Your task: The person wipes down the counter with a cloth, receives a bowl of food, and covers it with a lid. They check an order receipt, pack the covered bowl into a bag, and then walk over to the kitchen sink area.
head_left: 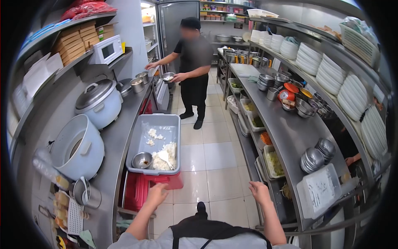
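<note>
My left hand (pixel 157 194) hangs in front of me with loosely bent fingers and nothing in it. It is nearest to the grey plastic tub (pixel 178 124), just short of its near edge. White cooked rice (pixel 164 154) lies in the tub with a white rice paddle (pixel 166 159) stuck in it. A steel bowl (pixel 142 160) with a little dark residue sits in the tub's near left corner. My right hand (pixel 259 192) is raised over the floor beside the right counter, fingers apart, touching nothing.
Ahead in the aisle, a person (pixel 195 62) in dark clothes holds a metal bowl (pixel 168 77). Rice cookers (pixel 97 103) line the left counter (pixel 108 149). The right counter (pixel 286 145) carries bowls, a red scale (pixel 286 96) and a clear container (pixel 319 191). Red bins (pixel 170 181) stand under the tub.
</note>
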{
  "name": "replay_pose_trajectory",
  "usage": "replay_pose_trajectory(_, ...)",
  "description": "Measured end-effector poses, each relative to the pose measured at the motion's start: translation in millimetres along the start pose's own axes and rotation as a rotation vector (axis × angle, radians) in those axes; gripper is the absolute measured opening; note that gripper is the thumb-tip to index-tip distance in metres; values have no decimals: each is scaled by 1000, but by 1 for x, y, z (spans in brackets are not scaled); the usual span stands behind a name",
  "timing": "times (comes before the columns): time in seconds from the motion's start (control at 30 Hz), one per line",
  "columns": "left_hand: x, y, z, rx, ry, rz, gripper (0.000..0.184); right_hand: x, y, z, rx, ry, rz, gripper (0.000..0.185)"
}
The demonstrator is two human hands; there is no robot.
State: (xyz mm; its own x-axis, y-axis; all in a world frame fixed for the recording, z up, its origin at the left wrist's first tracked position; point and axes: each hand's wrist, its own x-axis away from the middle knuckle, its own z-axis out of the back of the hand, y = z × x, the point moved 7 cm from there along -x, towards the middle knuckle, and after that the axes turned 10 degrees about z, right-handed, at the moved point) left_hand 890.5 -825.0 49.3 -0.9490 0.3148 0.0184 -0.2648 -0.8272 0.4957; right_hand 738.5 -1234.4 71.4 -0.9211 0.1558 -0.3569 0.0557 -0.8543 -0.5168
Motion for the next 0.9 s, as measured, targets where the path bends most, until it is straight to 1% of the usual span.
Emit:
replay_pose_trajectory(0.03, -21, -4, 5, -4, 21, 24, 32, -16, 1, -1, 35, -18, 49, 22)
replay_pose_trajectory(0.07, -50, -3, 15, -9, 53, 37, 32, -33, 9, 1, 33, -15, 38, 22)
replay_pose_trajectory(0.1, -80, -7, 13, -9, -15, 130, 30, -52, 24, 8, 52, -9, -8, 23)
replay_pose_trajectory(0.13, -113, 1, 14, -13, -19, 116, 30, -70, 39, 15, 72, -1, -54, 23)
replay_pose_trajectory(0.17, -143, 19, 13, 31, 10, 40, 29, -84, 51, 25, 76, 54, -102, 23)
replay_pose_trajectory(0.2, -174, 38, 10, 78, 41, -33, 28, -99, 61, 36, 63, 138, -92, 23)
replay_pose_trajectory(0.27, -238, 87, -8, 118, -4, -198, 26, -121, 91, 53, 149, 170, -161, 23)
replay_pose_trajectory(0.33, -289, 162, -16, 168, -78, -328, 29, -131, 133, 64, 212, 199, -265, 21)
replay_pose_trajectory(0.37, -314, 197, -26, 221, -128, -438, 29, -140, 142, 75, 182, 235, -328, 20)
replay_pose_trajectory(0.4, -337, 229, -36, 276, -178, -547, 30, -142, 166, 80, 229, 244, -366, 20)
replay_pose_trajectory(0.47, -378, 283, -59, 250, -301, -682, 30, -152, 211, 90, 284, 334, -413, 20)
replay_pose_trajectory(0.5, -400, 300, -66, 247, -310, -678, 30, -168, 224, 91, 281, 329, -422, 20)
replay_pose_trajectory(0.57, -436, 327, -84, 170, -348, -763, 31, -202, 258, 99, 217, 377, -515, 19)
replay_pose_trajectory(0.6, -458, 330, -93, 175, -348, -753, 31, -227, 280, 97, 217, 367, -512, 19)
replay_pose_trajectory(0.63, -483, 325, -104, 138, -353, -690, 32, -256, 301, 89, 233, 366, -467, 20)
replay_pose_trajectory(0.7, -532, 305, -118, 103, -379, -574, 32, -327, 318, 76, 216, 341, -392, 20)
replay_pose_trajectory(0.77, -580, 266, -122, 138, -399, -439, 33, -410, 333, 48, 173, 293, -259, 18)
replay_pose_trajectory(0.8, -604, 242, -120, 162, -400, -360, 33, -456, 333, 32, 155, 224, -213, 18)
replay_pose_trajectory(0.87, -644, 199, -92, 85, -264, -193, 30, -544, 323, -1, 69, 143, -82, 17)
replay_pose_trajectory(0.9, -663, 176, -82, 71, -245, -87, 30, -584, 322, -19, 26, 94, -22, 18)
